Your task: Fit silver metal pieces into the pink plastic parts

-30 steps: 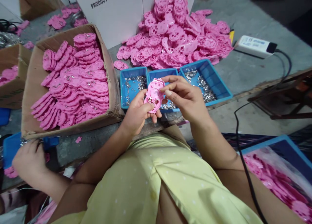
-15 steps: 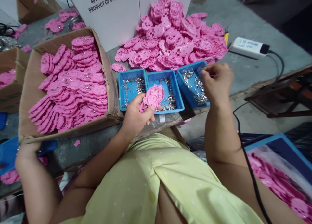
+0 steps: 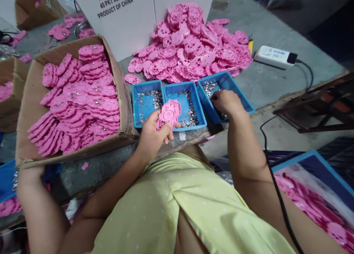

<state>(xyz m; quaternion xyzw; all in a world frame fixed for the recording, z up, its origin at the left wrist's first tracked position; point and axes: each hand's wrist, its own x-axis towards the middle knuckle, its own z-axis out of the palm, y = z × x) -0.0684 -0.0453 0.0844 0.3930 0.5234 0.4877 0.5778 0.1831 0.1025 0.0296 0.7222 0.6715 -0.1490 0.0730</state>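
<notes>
My left hand (image 3: pixel 153 135) grips a pink plastic part (image 3: pixel 169 114) by its lower end, thumb on top. A small metal piece sits near the thumb on that part. My right hand (image 3: pixel 227 102) reaches down into the right blue tray (image 3: pixel 245 99), fingers curled together over small shiny metal pieces (image 3: pixel 209 88). Its fingertips are mostly hidden, and what they pinch cannot be made out. Two more blue trays, a left one (image 3: pixel 134 110) and a middle one (image 3: pixel 184 99), hold similar pieces; the held part hovers over the middle tray's front left.
A cardboard box (image 3: pixel 125 110) of stacked pink parts stands left. Behind the trays rises a heap of pink parts (image 3: pixel 190 51) against a white carton (image 3: pixel 129 29). A white corded device (image 3: pixel 275 57) lies right. Another person's arm (image 3: pixel 38 206) is at lower left.
My right hand has moved down and left from the right tray's rim into that tray. My left hand keeps hold of the pink part. The view has shifted slightly.
</notes>
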